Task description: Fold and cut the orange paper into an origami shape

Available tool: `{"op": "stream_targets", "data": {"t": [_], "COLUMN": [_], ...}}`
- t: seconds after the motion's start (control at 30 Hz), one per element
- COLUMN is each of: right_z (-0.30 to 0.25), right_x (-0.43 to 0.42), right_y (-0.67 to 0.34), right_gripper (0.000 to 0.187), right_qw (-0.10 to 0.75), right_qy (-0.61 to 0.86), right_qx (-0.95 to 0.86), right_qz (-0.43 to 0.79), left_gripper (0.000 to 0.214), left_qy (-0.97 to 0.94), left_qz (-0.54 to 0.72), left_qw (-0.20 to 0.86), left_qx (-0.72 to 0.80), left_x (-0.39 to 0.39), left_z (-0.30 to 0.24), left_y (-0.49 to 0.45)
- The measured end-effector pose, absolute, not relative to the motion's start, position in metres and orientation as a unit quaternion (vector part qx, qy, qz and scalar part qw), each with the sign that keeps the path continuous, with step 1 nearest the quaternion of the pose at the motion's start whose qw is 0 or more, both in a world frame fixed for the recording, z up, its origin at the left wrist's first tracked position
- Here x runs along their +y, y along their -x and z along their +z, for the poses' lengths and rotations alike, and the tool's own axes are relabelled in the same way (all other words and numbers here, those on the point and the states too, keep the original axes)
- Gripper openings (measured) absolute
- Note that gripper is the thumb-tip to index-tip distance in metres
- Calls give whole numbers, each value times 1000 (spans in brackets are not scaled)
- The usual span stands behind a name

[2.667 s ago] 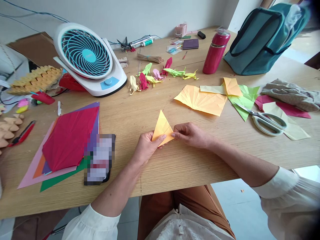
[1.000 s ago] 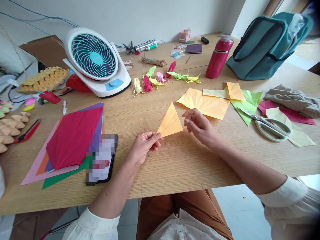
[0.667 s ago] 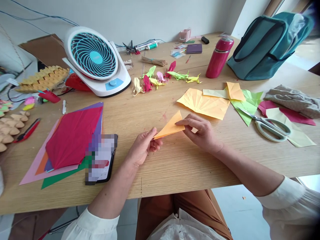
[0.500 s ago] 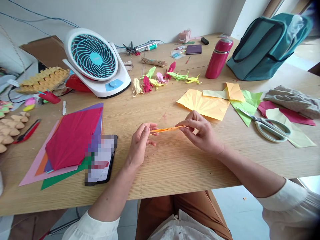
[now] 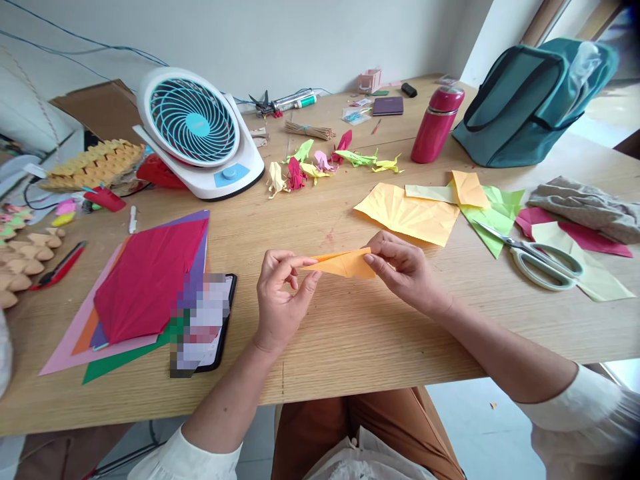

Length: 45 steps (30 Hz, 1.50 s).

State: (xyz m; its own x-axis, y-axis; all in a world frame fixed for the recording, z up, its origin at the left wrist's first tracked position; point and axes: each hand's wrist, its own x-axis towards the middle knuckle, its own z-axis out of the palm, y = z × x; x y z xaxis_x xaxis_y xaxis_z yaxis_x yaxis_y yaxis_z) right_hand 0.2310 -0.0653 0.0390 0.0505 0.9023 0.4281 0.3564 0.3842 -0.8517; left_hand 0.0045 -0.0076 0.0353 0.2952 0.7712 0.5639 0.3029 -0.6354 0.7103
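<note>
A folded piece of orange paper is held in the air over the table, between my two hands. My left hand pinches its narrow, pointed left end between thumb and fingers. At the broader right end, my right hand grips the paper's edge with thumb and forefinger. One broad creased face of the paper is turned toward me. Behind my right hand lies a creased yellow-orange sheet on the tabletop.
Scissors, green paper scraps and a grey cloth lie to the right. Stacked coloured sheets and a phone are at left. Several origami figures, a fan, a bottle and a teal bag stand behind.
The orange paper has turned from nearly edge-on to showing a broad face. My left fingers have closed from a looser, spread hold into a pinch. My right hand keeps its grip.
</note>
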Motion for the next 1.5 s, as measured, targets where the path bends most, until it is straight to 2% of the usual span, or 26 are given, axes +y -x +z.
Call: {"op": "stream_targets", "data": {"t": [0.17,0.33,0.53,0.73,0.83,0.93,1.0,1.07,1.13,1.23,1.37,1.5], "right_z": [40,34,31,30,31,32,32,31,29,27,32,37], "right_x": [-66,-65,-67,-64,-62,-63,-64,-66,-66,-66,-68,-71], "right_y": [-230,-229,-225,-220,-219,-219,-220,-221,-222,-221,-220,-220], "right_gripper": [35,24,15,27,32,31,28,27,30,29,21,19], "right_qw": [510,510,558,507,519,520,518,508,494,479,456,436], "right_qy": [496,514,519,502,470,477,492,505,507,487,494,485], "right_qx": [-643,-630,-598,-582,-556,-566,-587,-598,-594,-595,-627,-679], "right_qz": [284,281,246,390,447,427,382,360,382,424,393,337], "left_gripper": [5,10,12,9,11,17,15,14,24,33,30,30], "left_qy": [-791,-784,-690,-662,-692,-717,-705,-668,-617,-545,-508,-537], "left_qz": [468,465,497,498,508,536,544,538,508,474,465,476], "left_qw": [181,179,294,401,348,265,300,389,481,562,586,561], "left_qx": [350,371,436,391,377,358,341,337,360,402,428,414], "left_x": [-8,-11,-10,-13,-12,-6,-2,0,1,1,1,2], "left_z": [35,38,35,37,39,41,41,40,39,38,33,22], "left_y": [-8,-10,-7,-8,-6,-2,0,0,-2,-6,-13,-17]}}
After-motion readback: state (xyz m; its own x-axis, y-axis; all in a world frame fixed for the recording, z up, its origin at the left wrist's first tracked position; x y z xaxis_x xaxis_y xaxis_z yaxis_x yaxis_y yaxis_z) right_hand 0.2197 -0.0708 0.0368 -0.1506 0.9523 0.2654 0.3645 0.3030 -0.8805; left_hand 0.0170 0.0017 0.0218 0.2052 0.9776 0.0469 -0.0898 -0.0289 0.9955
